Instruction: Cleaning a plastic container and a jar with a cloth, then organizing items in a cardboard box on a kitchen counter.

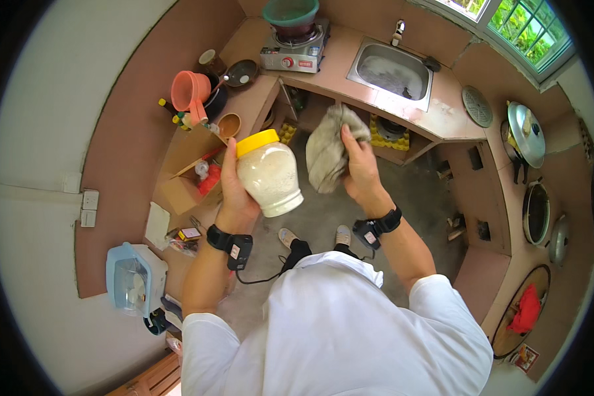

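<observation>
My left hand (238,190) grips a clear jar (271,175) with a yellow screw lid (257,142). Pale, powdery or grainy contents fill most of the jar, which is tilted in the air above the floor. In my right hand (362,166) is a crumpled greyish cloth (330,148), held up to the right of the jar. A gap separates cloth and jar. The fingers of my right hand are partly hidden behind the cloth.
Tiled counters curve around me. Ahead are a gas stove (292,54) and a steel sink (393,72). On the left stand an orange dipper (190,91), a cardboard box (180,193) and a blue plastic bin (123,277). A lidded pan (526,133) sits at right.
</observation>
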Available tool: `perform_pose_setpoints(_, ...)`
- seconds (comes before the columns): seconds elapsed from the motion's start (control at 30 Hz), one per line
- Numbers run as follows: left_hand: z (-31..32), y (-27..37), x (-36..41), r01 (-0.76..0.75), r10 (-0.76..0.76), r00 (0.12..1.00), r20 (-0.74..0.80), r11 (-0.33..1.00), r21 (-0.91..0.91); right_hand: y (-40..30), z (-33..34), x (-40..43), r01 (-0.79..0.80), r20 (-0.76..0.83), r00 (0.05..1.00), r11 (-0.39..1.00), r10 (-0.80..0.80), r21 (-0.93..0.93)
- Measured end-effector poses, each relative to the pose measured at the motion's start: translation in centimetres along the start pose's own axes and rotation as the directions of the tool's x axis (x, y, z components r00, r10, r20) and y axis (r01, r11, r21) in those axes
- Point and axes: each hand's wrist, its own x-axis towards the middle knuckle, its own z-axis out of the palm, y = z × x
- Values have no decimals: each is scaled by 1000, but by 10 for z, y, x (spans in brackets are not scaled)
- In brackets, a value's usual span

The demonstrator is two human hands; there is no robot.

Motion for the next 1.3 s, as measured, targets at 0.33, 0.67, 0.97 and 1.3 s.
perform_pose_setpoints(0.33,11,-7,3,-8,8,1000,1,1000,-9,15,28,-37,123,192,974,992,-124,17)
perform_pose_setpoints(0.67,38,7,-15,-119,116,992,41,989,87,24,59,-46,863,824,424,-107,-376,-493)
perform_pose_setpoints(0.97,33,9,-22,-103,97,993,74,991,88,7,70,-52,921,902,294,-158,-318,-356)
perform_pose_setpoints(1.3,50,19,-3,-157,159,987,25,984,-88,35,24,-41,569,437,812,692,-388,-444)
